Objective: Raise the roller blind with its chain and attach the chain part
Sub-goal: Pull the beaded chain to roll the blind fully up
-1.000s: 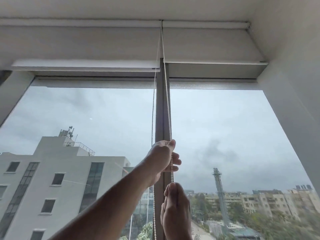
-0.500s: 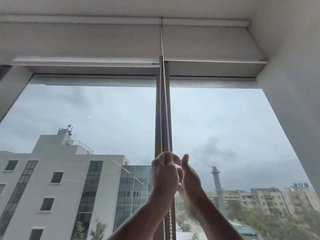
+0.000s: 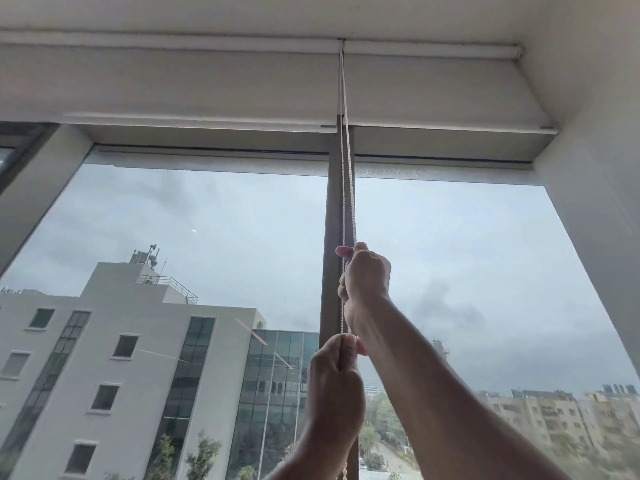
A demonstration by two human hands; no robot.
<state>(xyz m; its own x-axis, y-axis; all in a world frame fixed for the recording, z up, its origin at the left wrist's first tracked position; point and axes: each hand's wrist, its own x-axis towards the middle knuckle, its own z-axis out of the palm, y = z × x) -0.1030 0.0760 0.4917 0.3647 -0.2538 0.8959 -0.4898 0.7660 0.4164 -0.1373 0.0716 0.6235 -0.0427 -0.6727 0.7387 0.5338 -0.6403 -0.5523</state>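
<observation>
Two hands are clamped on the bead chain (image 3: 347, 188), one above the other, in front of the dark window post (image 3: 330, 271) that splits the glass. The right hand (image 3: 365, 275) is the upper one, its fingers curled round the chain about halfway up the pane; the left hand (image 3: 336, 382) grips lower down and nearer, fist closed, with a short run of chain taut between the two and a few beads showing below the left wrist at the bottom edge. The chain's long axis runs almost straight up from the hands, its two strands close together, to the gap between the two blinds at the ceiling. The roller blind (image 3: 433, 84) to the right of that gap is already wound most of the way up, its bottom bar sitting high above the glass, and the left blind (image 3: 166, 81) hangs at about the same height. I cannot tell which strand each hand has hold of. Judging by this, the raising is nearly done; any further pull must go straight down along the chain, and the left hand, being lower, looks better placed to draw it. No fitting for attaching the chain shows anywhere in view.
</observation>
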